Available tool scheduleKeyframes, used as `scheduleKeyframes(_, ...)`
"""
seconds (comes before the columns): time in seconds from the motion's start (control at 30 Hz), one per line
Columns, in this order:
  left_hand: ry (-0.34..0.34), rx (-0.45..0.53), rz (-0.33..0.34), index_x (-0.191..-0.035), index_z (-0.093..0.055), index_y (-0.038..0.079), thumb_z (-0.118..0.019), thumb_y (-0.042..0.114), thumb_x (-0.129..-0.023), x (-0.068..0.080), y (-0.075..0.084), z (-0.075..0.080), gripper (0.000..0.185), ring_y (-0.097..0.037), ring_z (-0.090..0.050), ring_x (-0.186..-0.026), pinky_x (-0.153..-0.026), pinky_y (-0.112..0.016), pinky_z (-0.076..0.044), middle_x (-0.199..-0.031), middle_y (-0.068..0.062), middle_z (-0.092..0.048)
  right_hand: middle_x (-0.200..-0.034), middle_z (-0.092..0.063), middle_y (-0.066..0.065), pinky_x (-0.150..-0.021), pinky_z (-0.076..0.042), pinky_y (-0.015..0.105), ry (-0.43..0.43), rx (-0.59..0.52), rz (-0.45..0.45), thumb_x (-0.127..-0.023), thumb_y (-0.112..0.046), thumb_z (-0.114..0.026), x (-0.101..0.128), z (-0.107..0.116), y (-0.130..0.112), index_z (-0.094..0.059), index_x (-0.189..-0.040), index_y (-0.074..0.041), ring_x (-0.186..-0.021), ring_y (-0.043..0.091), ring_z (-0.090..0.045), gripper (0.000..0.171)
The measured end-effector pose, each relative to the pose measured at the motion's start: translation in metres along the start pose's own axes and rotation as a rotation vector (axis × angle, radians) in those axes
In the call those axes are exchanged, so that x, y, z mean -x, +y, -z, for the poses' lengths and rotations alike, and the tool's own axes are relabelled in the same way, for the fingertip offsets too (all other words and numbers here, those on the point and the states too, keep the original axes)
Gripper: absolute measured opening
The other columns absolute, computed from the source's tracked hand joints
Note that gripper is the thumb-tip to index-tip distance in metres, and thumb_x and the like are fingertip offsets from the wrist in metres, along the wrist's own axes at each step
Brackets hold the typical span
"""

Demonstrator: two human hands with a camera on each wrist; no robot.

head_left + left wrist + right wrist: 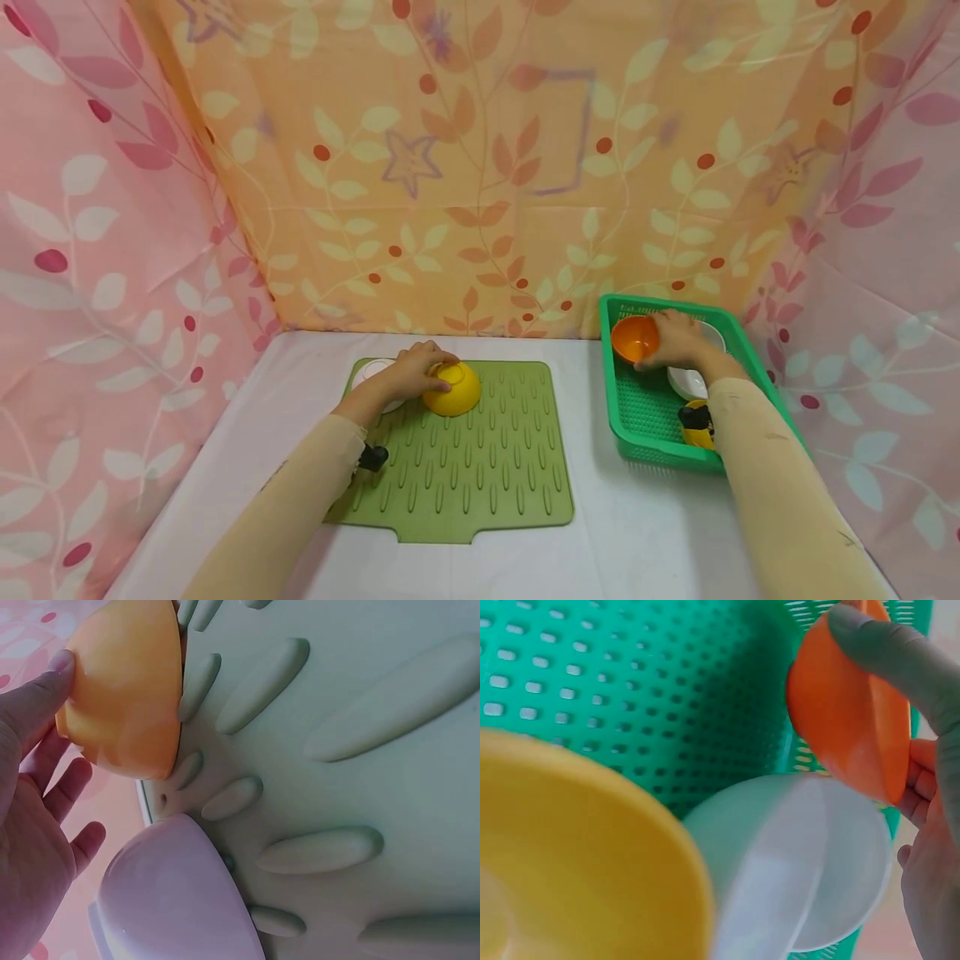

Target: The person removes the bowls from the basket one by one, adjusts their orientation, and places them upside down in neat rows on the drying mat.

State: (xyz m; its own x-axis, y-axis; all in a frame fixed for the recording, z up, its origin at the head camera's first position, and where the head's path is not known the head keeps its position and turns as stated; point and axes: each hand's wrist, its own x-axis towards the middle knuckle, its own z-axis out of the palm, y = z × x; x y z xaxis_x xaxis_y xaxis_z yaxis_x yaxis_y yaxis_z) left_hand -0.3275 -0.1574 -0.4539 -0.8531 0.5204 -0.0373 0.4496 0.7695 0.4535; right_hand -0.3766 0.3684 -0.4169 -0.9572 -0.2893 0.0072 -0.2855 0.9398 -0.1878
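Head view: a yellow bowl [696,425] in the green basket [626,417] is half hidden by the right sleeve. Farther back, the right hand [678,337] grips an orange bowl [634,337]. On the green mat [465,467], the left hand's [412,375] fingers touch an upturned yellow bowl [452,390], hiding most of a white bowl [172,900].

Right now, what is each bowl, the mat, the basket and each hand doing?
Yellow bowl: upside down on the mat, touched by the left hand.
White bowl: upside down on the mat's corner.
Orange bowl: tipped on its side, gripped.
White bowls: lying in the basket.
Mat: flat.
Basket: upright.
Left hand: resting on the yellow bowl.
Right hand: gripping the orange bowl.
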Motion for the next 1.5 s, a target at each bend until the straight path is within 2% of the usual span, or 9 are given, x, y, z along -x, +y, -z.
scheduleKeyframes(0.17, 0.002, -0.008, -0.003, -0.142, -0.061, 0.025, -0.075, 0.037, -0.094, -0.002, 0.0, -0.001, 0.052, -0.025, -0.045, -0.122, -0.099, -0.05, -0.031, -0.129, -0.003, -0.055, -0.137, -0.047, 0.032, -0.097, -0.025, 0.07, 0.11, -0.036, -0.015, -0.071, -0.061, -0.086, 0.007, 0.017, -0.008, -0.042, -0.147, 0.007, -0.122, 0.05, -0.039, 0.111)
scheduleKeyframes(0.37, 0.007, -0.02, -0.001, -0.142, -0.061, 0.025, -0.074, 0.038, -0.095, -0.002, -0.001, -0.001, 0.051, -0.025, -0.045, -0.123, -0.1, -0.05, -0.031, -0.129, -0.003, -0.055, -0.147, -0.035, 0.034, -0.103, -0.018, 0.071, 0.192, -0.12, -0.046, -0.073, -0.065, -0.083, 0.022, 0.043, -0.035, -0.034, -0.152, 0.004, -0.133, 0.053, -0.027, 0.116)
scheduleKeyframes(0.53, 0.003, -0.025, 0.003, -0.142, -0.061, 0.025, -0.074, 0.037, -0.095, -0.001, -0.001, -0.002, 0.051, -0.026, -0.045, -0.124, -0.101, -0.052, -0.031, -0.13, -0.004, -0.055, -0.149, -0.034, 0.03, -0.104, -0.017, 0.07, 0.249, -0.218, -0.038, -0.073, -0.063, -0.085, 0.041, 0.056, -0.069, -0.035, -0.153, 0.002, -0.135, 0.05, -0.025, 0.115)
scheduleKeyframes(0.7, 0.006, -0.031, 0.013, -0.143, -0.061, 0.025, -0.074, 0.037, -0.095, 0.0, -0.001, -0.001, 0.051, -0.026, -0.045, -0.124, -0.1, -0.051, -0.031, -0.131, -0.004, -0.055, -0.148, -0.036, 0.025, -0.104, -0.023, 0.067, 0.266, -0.284, -0.015, -0.072, -0.059, -0.088, 0.062, 0.06, -0.115, -0.036, -0.154, -0.001, -0.134, 0.045, -0.029, 0.113)
scheduleKeyframes(0.9, 0.032, -0.044, 0.035, -0.144, -0.06, 0.022, -0.073, 0.036, -0.096, 0.006, 0.001, -0.001, 0.052, -0.027, -0.046, -0.122, -0.098, -0.051, -0.03, -0.13, -0.003, -0.056, -0.15, -0.037, 0.023, -0.105, -0.027, 0.067, 0.259, -0.325, 0.051, -0.07, -0.054, -0.091, 0.081, 0.045, -0.164, -0.036, -0.156, -0.004, -0.135, 0.044, -0.031, 0.114)
scheduleKeyframes(1.1, 0.086, -0.072, 0.057, -0.143, -0.061, 0.02, -0.073, 0.033, -0.096, 0.009, 0.006, 0.0, 0.05, -0.029, -0.045, -0.123, -0.095, -0.052, -0.029, -0.132, -0.004, -0.057, -0.148, -0.04, 0.016, -0.099, -0.04, 0.062, 0.258, -0.359, 0.125, -0.067, -0.051, -0.092, 0.094, 0.014, -0.198, -0.041, -0.154, -0.008, -0.134, 0.038, -0.034, 0.11)
scheduleKeyframes(1.3, 0.103, -0.07, 0.113, -0.143, -0.062, 0.021, -0.075, 0.032, -0.095, 0.009, 0.012, -0.004, 0.051, -0.031, -0.044, -0.126, -0.094, -0.052, -0.031, -0.139, -0.005, -0.057, -0.143, -0.045, 0.013, -0.103, -0.035, 0.059, 0.273, -0.347, 0.199, -0.063, -0.053, -0.093, 0.1, -0.015, -0.218, -0.045, -0.151, -0.006, -0.134, 0.036, -0.036, 0.11)
scheduleKeyframes(1.5, 0.155, -0.048, 0.145, -0.144, -0.06, 0.017, -0.076, 0.03, -0.094, 0.015, 0.02, -0.004, 0.054, -0.035, -0.043, -0.131, -0.096, -0.055, -0.033, -0.144, -0.008, -0.057, -0.144, -0.044, 0.012, -0.102, -0.037, 0.058, 0.278, -0.363, 0.215, -0.061, -0.053, -0.094, 0.099, -0.025, -0.226, -0.043, -0.152, -0.007, -0.134, 0.035, -0.034, 0.114)
